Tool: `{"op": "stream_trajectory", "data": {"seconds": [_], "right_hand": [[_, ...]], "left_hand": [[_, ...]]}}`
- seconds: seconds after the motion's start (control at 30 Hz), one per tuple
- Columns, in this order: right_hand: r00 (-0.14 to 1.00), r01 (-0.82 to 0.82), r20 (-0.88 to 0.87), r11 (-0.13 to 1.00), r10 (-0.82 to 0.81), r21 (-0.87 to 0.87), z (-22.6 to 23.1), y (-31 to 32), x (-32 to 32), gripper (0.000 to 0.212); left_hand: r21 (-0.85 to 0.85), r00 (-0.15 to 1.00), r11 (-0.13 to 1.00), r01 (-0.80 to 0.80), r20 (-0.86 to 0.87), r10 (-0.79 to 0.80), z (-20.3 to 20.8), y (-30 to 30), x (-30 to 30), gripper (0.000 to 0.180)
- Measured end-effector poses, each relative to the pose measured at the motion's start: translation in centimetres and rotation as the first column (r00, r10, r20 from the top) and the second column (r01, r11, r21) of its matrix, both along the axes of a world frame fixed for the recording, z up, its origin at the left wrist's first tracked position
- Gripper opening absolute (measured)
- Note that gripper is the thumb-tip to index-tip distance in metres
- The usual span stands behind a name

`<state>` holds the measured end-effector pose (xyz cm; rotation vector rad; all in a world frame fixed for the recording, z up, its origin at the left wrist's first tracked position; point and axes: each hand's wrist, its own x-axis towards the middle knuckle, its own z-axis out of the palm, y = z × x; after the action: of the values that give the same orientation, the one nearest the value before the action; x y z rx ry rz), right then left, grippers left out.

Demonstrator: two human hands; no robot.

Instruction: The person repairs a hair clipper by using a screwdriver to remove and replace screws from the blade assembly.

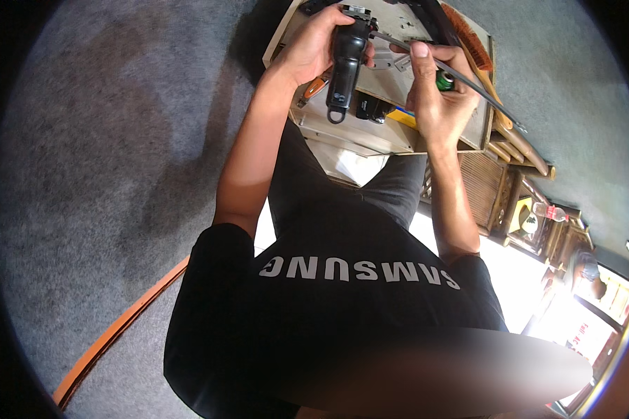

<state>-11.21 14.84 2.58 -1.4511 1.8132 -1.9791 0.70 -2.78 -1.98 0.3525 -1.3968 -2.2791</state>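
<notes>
My left hand (313, 47) is closed around a black hair clipper (348, 66). The clipper's blade end points away from me, and the hanging loop at its other end is nearest me. Between the thumb and fingers of my right hand (440, 98) is a long, thin grey tool (479, 87), its exact kind unclear. The narrow tip of the tool reaches the clipper's side just below the blade; whether it touches cannot be made out. Beside my right palm shows a green object (444, 80), partly hidden by the fingers. Both hands are above a pale worktable (381, 144).
On the table lie an orange-and-dark tool (313, 89), a small black object (372, 107), a blue-and-yellow item (402, 116) and loose metal parts (384, 61). A brush with orange-red bristles (466, 40) rests along the right edge. Wooden furniture (486, 183) with a plastic bottle (551, 212) stands at right.
</notes>
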Motion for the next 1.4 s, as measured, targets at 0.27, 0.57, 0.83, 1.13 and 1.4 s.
{"op": "stream_trajectory", "data": {"seconds": [0.27,0.57,0.83,1.13,1.4], "right_hand": [[0.977,0.077,-0.203,0.997,-0.072,0.02,-1.9,-2.2,0.0,0.026],[0.949,0.165,-0.269,0.986,-0.164,-0.018,-2.6,-2.6,-0.1,0.027],[0.889,0.206,-0.403,0.976,-0.216,-0.069,-2.0,-3.0,0.0,0.021],[0.86,0.159,-0.493,0.987,-0.132,0.014,0.7,-3.4,0.4,0.017],[0.771,0.146,-0.619,0.988,-0.149,-0.056,-1.0,-3.4,-0.1,0.008]], "left_hand": [[-0.082,0.997,0.994,-0.071,-0.025,0.069,-0.8,0.3,-0.2,0.035],[-0.009,0.969,0.97,-0.244,0.029,0.244,-2.3,0.7,-1.0,0.035],[-0.314,0.978,0.928,-0.202,-0.01,0.21,-2.4,0.1,-0.9,0.029],[-0.526,0.951,0.813,-0.248,0.029,0.309,-0.9,1.5,-0.8,0.027],[-0.662,0.938,0.687,-0.298,-0.069,0.341,-2.0,0.5,-0.8,0.029]]}}
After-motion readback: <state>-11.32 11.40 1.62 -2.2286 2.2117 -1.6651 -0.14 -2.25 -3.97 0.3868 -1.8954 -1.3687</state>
